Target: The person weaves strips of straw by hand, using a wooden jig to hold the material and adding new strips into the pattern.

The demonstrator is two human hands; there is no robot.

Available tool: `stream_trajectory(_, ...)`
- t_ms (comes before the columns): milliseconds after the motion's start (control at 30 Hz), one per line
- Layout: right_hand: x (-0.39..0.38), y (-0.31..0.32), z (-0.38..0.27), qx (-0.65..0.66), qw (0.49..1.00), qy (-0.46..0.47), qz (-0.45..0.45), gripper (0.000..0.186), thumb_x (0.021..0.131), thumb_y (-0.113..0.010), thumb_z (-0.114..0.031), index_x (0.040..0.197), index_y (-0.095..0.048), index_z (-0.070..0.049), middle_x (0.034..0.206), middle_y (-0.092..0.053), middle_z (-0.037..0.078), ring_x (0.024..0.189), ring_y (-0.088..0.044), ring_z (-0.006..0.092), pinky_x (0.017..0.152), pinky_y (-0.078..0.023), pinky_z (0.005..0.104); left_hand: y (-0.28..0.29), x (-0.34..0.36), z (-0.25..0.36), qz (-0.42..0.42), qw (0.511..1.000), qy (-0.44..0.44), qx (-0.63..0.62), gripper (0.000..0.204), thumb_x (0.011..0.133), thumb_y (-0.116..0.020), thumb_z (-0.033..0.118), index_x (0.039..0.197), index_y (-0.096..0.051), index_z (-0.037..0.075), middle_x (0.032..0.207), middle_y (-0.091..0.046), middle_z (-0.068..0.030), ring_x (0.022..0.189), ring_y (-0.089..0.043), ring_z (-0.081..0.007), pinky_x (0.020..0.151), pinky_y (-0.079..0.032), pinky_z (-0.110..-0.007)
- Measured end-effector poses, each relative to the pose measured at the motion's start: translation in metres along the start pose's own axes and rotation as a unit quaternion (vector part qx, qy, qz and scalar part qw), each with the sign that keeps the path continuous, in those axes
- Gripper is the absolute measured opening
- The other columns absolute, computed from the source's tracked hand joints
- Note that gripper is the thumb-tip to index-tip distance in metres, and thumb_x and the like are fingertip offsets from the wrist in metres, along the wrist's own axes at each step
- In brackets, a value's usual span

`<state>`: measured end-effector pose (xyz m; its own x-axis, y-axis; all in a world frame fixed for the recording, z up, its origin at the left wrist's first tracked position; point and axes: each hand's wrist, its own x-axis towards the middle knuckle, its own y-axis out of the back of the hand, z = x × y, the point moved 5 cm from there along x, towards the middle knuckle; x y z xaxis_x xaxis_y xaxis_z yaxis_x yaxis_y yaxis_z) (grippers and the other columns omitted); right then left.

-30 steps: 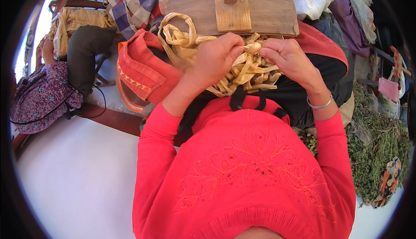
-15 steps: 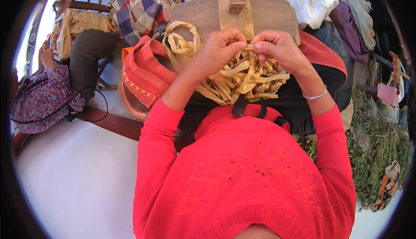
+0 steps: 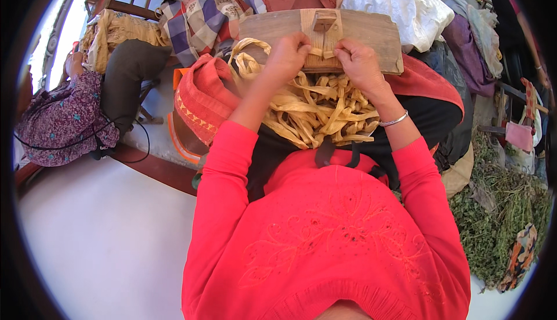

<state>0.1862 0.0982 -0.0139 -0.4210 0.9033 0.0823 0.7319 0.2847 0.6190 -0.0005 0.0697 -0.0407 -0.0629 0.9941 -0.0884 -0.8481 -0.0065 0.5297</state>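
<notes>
Yellow strip (image 3: 328, 54) is spanning left hand (image 3: 288, 59) to right hand (image 3: 361, 67), both pinching it, board (image 3: 371, 35) sitting behind grip, pile (image 3: 325, 108) nearside; looks like tensioning, next move probably needing firm pinches.

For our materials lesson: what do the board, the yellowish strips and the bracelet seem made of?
Board: bare wood, matt, faint grain showing. Strips: perhaps dried plant fibre, slight sheen, creased and ribbon-like. Bracelet: likely polished metal, silvery and shiny.
</notes>
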Motion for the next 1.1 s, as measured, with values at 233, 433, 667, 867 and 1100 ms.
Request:
stream_trajectory(233,-0.034,0.029,-0.054,-0.153,0.971,0.162,0.089,0.011,0.085,-0.062,-0.016,0.091,-0.066,-0.008,0.101,-0.064,0.01,0.096,-0.058,0.0292,0.08,-0.045,0.0399,-0.003,-0.044,0.037,0.024,0.997,-0.042,-0.063,0.012,0.09,-0.057,0.013,0.092,-0.059,0.001,0.071,-0.059,-0.0035,0.062,-0.057,-0.0123,0.055,-0.043,-0.026)
stream_trajectory(433,-0.042,0.031,-0.054,-0.062,0.991,0.072,0.093,0.028,0.087,-0.061,-0.027,0.07,-0.053,-0.006,0.06,-0.056,0.016,0.058,-0.056,0.0382,0.049,-0.043,0.0447,-0.048,-0.089,0.081,-0.186,0.806,0.195,-0.526,0.015,0.094,-0.055,0.014,0.104,-0.056,0.003,0.067,-0.051,0.0016,0.053,-0.044,-0.0044,0.046,-0.036,-0.019)
stream_trajectory(667,-0.097,0.022,-0.07,0.14,0.944,-0.037,-0.298,0.023,0.091,-0.057,-0.017,0.075,-0.064,-0.001,0.058,-0.054,0.005,0.053,-0.054,0.0124,0.049,-0.042,0.0303,-0.011,-0.077,0.081,-0.196,0.944,-0.091,-0.251,0.019,0.093,-0.058,0.02,0.098,-0.065,0.002,0.066,-0.05,0.0047,0.055,-0.042,-0.0031,0.048,-0.032,-0.018)
stream_trajectory(867,-0.091,0.029,-0.095,0.529,0.817,-0.133,-0.188,0.022,0.094,-0.053,-0.011,0.108,-0.066,0.001,0.068,-0.058,-0.002,0.057,-0.044,0.0019,0.049,-0.034,0.0184,-0.02,-0.084,0.101,-0.142,0.888,-0.045,-0.436,0.041,0.101,-0.038,0.032,0.096,-0.061,-0.001,0.061,-0.047,0.0036,0.052,-0.039,-0.0021,0.048,-0.029,-0.017)
stream_trajectory(1100,-0.057,0.026,-0.061,0.069,0.989,0.063,0.111,0.019,0.092,-0.058,-0.017,0.106,-0.067,-0.01,0.066,-0.063,0.006,0.052,-0.061,0.019,0.05,-0.047,0.0283,-0.038,-0.085,0.09,-0.173,0.865,0.05,-0.467,0.018,0.093,-0.053,0.014,0.107,-0.056,0.003,0.078,-0.053,0.0007,0.059,-0.046,-0.0063,0.054,-0.04,-0.02)
